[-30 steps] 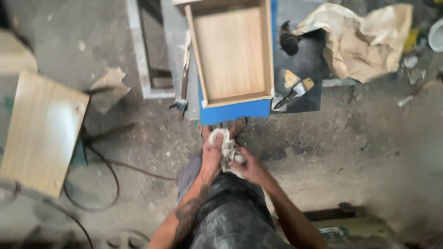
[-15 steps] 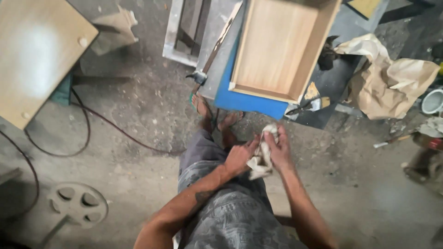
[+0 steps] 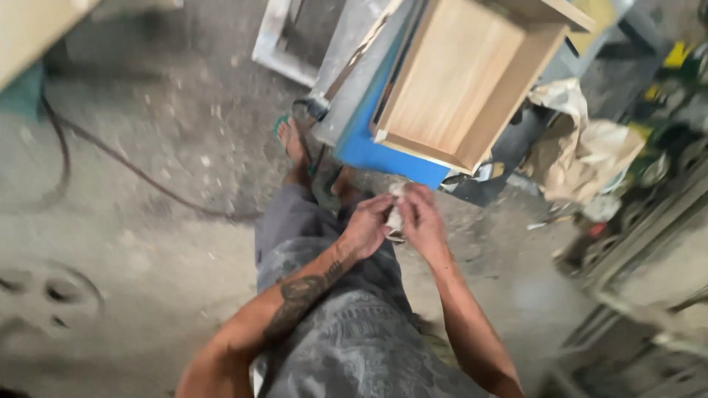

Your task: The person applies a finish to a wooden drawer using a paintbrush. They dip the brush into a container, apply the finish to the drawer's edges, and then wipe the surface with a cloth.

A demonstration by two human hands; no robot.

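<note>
Rag (image 3: 395, 218) now bunched smaller — both hands' grips clamped on it, drawn closer.

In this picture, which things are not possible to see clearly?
Head view:
- Rag: mostly hidden between the left hand and right hand; its shape cannot be told.
- Wooden box: its far end is cut off by the top edge.
- Shelf items at right: motion blur makes them unreadable.
- Round object on the floor: blurred.

Both forearms reach forward, left hand (image 3: 366, 225) and right hand (image 3: 420, 221) pressed together, fingers curled closed.
</note>
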